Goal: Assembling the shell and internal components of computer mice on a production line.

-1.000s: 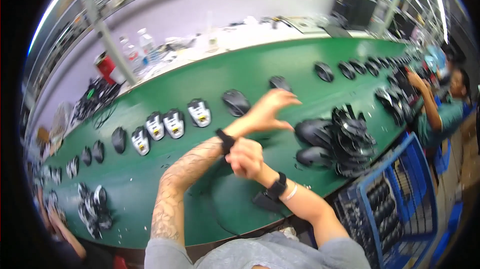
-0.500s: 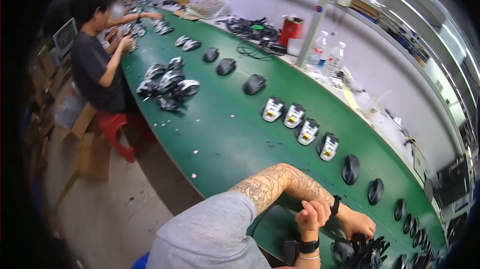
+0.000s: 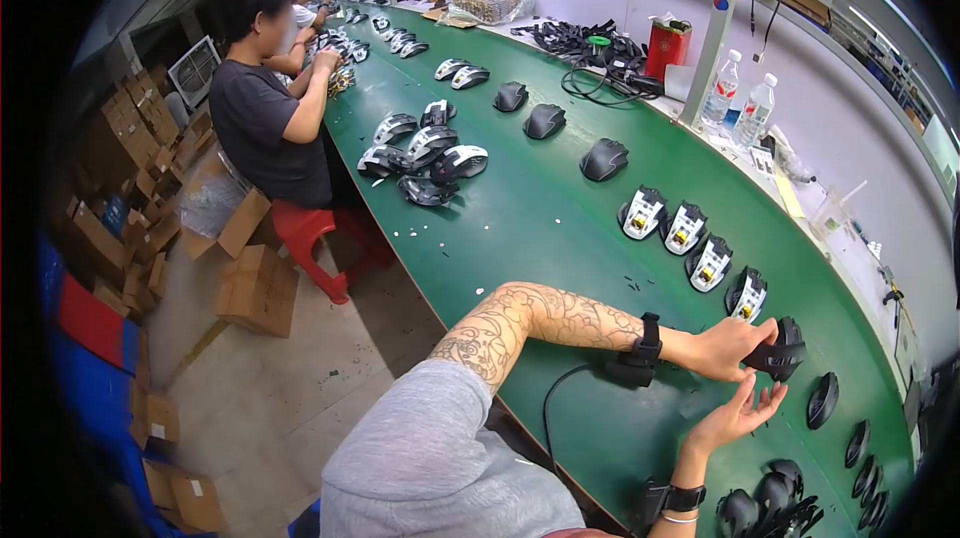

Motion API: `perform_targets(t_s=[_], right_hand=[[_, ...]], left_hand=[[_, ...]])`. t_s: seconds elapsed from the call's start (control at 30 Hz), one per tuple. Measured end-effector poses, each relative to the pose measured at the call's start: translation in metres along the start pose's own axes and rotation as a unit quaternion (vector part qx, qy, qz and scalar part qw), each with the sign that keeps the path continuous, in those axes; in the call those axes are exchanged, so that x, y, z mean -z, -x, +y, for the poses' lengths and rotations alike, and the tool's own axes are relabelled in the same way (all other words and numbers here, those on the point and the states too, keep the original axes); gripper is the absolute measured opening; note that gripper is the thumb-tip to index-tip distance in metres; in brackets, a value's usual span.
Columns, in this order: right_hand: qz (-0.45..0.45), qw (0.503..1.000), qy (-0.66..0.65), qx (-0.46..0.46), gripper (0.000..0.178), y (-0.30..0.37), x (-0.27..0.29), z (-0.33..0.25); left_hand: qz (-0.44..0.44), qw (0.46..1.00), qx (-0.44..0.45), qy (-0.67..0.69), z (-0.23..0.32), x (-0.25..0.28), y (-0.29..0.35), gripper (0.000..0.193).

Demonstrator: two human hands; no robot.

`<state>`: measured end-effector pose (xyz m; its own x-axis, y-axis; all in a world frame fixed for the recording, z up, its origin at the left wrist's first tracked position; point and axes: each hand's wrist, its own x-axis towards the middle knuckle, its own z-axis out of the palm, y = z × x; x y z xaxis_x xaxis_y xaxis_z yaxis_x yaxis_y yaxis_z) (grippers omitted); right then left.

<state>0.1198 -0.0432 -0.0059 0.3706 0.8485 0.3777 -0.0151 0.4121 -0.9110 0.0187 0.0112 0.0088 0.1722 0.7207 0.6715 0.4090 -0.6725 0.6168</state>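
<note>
My left hand (image 3: 732, 348) is closed on the edge of a black computer mouse (image 3: 787, 350), at the near end of the row. Just below it, my right hand (image 3: 735, 416) is open, palm up, with fingers spread and nothing in it; its fingertips come close to the mouse. Beyond the held mouse stand several mice with white inner parts showing, the nearest (image 3: 747, 293) close to my left fingers. On the near side lies another black mouse (image 3: 822, 400). Dark shell parts (image 3: 775, 498) are heaped beside my right wrist.
A green worktable (image 3: 520, 238) runs away to the far left. A pile of white-and-black mouse parts (image 3: 430, 148) lies on it. Along the wall are bottles (image 3: 755, 108) and a red container (image 3: 667, 48). A co-worker (image 3: 270, 108) sits at the left on a red stool (image 3: 310, 233).
My left hand has left the heap of dark parts and moved up to the black mouse, gripping it. My right hand has opened from a curl. The whole view has swung left.
</note>
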Motion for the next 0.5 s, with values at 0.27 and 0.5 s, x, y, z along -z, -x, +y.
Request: perform_targets(t_s=[0.27,0.5], right_hand=[[-0.069,0.992,-0.067,-0.086,0.055,0.0,0.005,0.009],[-0.112,0.987,-0.093,-0.072,0.06,-0.009,0.008,0.023]], left_hand=[[-0.115,0.988,-0.101,-0.005,0.004,0.007,0.022,0.03],[-0.148,0.983,0.012,0.112,0.006,0.023,0.023,0.03]])
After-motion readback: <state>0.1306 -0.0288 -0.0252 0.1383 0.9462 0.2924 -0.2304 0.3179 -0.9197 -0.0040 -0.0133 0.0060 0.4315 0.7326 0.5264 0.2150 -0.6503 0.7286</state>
